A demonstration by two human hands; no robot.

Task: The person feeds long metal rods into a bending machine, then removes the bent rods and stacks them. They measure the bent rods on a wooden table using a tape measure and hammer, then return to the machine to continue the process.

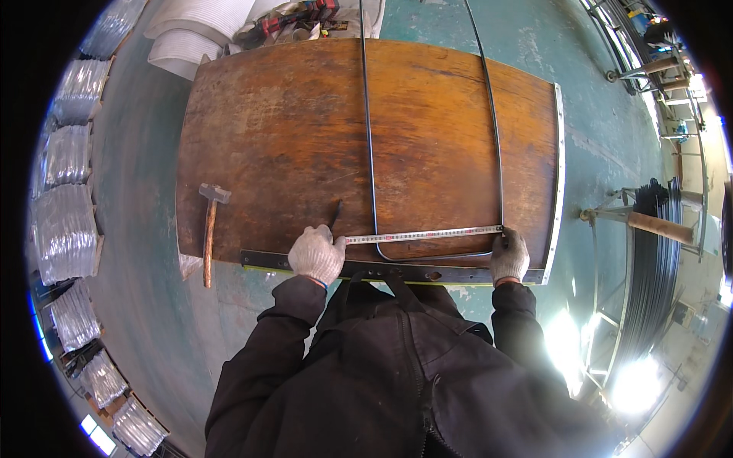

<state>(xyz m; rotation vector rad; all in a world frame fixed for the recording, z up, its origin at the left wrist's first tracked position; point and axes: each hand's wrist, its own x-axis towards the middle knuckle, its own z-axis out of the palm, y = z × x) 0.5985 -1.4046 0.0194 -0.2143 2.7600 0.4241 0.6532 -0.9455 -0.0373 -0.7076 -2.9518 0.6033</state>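
Note:
A white tape measure [424, 235] is stretched between my two gloved hands, across a bent dark metal rod [372, 153]. The rod is U-shaped, with its rounded corners near me and its long sides running off the table's far edge. My left hand [316, 253] is closed around the left end of the tape; the case is hidden in the glove. A thin dark stick-like thing [337, 214] juts up beside its fingers; whether it is held, I cannot tell. My right hand [509, 255] pinches the tape's other end at the rod's right side.
The worn wooden table [282, 137] has a dark metal bar [450, 273] with holes along its near edge. A hammer [211, 229] overhangs the left side. Power tools [286, 21] and white rolls [191, 34] lie beyond. Wrapped bundles [67, 229] line the left; black rods [655, 267] hang right.

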